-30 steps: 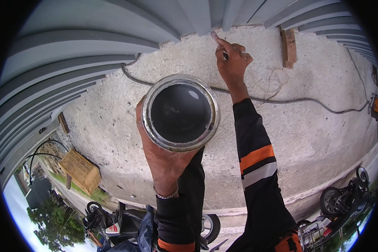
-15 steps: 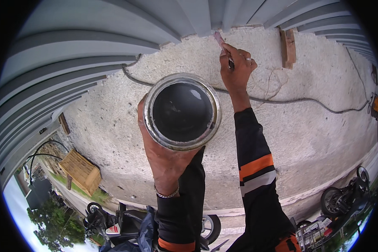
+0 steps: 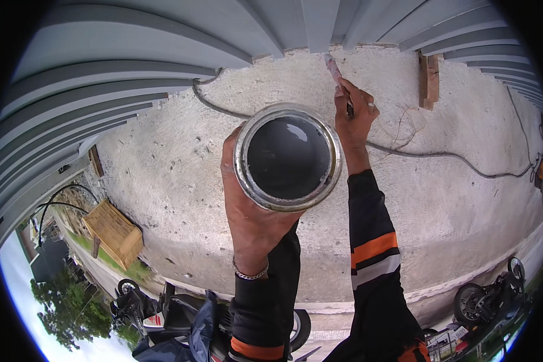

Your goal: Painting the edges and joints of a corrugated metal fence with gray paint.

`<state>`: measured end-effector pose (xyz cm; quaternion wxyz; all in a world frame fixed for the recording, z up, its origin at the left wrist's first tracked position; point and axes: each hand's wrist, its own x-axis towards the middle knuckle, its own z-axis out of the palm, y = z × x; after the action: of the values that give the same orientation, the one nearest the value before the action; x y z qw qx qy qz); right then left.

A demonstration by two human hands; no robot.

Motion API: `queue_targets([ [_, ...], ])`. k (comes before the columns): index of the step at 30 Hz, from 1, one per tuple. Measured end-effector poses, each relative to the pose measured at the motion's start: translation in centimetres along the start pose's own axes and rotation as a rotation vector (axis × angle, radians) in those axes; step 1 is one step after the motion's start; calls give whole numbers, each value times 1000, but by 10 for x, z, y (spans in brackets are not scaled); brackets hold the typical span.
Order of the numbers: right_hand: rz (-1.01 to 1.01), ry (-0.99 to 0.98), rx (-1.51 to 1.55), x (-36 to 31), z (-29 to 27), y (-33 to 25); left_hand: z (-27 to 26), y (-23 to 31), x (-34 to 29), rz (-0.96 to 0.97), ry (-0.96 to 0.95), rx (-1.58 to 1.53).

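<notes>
My left hand (image 3: pixel 253 223) is wrapped round an open paint can (image 3: pixel 288 158) that holds dark grey paint, with the rim facing up toward me. Its fingers are partly hidden behind the can. Further off, my right hand (image 3: pixel 357 114) grips a paintbrush (image 3: pixel 333 69) by the handle. The brush head points away from me and reaches the lower edge of the grey ribbed metal wall (image 3: pixel 321 30); I cannot tell whether the bristles touch it.
A black cable (image 3: pixel 440 155) snakes over the rough concrete floor (image 3: pixel 181 181). A wooden block (image 3: pixel 429 81) stands against the wall at far right. At left lies a wooden crate (image 3: pixel 113 232). Motorcycles (image 3: pixel 169 317) are parked behind, at the lower left and lower right.
The can, both hands and the brush have shifted to the right in the picture, as has the wall, so my view has turned somewhat. Both grips are the same.
</notes>
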<state>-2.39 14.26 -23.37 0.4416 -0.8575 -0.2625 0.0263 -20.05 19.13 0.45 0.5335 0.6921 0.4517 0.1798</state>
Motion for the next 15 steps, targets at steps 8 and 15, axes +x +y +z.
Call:
queue_targets([
  [8, 210, -249, 184, -75, -10, 1, -15, -28, -4, 98, 22, -26],
  [15, 228, -413, -23, -136, -70, -43, -31, -54, -3, 98, 50, 3],
])
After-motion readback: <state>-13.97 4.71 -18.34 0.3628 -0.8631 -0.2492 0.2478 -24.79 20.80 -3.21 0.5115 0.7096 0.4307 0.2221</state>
